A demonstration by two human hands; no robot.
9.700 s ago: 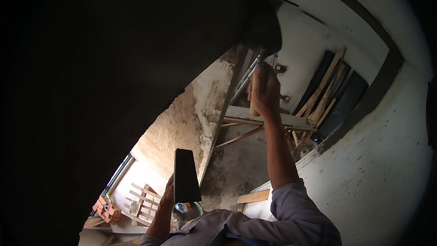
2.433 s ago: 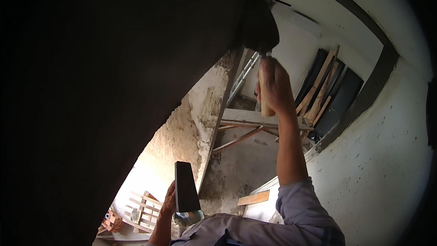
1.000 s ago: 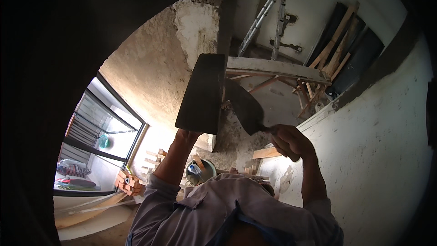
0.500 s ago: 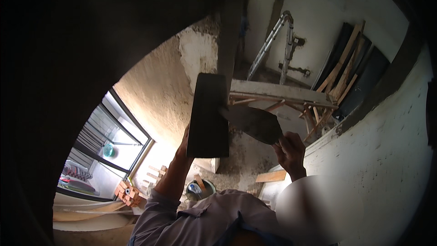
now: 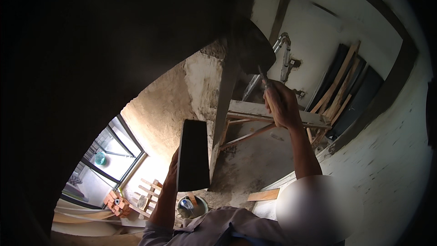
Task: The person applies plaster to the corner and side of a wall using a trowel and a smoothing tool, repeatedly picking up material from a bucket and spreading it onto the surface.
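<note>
My right hand [image 5: 283, 104] is closed round the handle of a pointed trowel [image 5: 256, 50]. The trowel is raised, its dark blade against the shadowed edge of the wall [image 5: 223, 73] at upper middle; whether it touches is too dark to tell. Lower and to the left, my left hand [image 5: 173, 169] grips a dark rectangular plastering float [image 5: 194, 156] from behind. The float's flat face shows, while its handle and most of my fingers are hidden. Blade and float are well apart.
A long plank trestle [image 5: 255, 109] stands beyond my right hand, with a metal ladder [image 5: 284, 54] behind it. Boards [image 5: 339, 82] lean at the far right. Below are a bucket [image 5: 200, 206], stacked bricks [image 5: 117, 203] and a loose plank [image 5: 264, 195]. A window [image 5: 114, 150] is at left.
The trowel has moved up and away from the float to the dark wall edge, my right arm stretching out. My left hand has lowered the float toward me.
</note>
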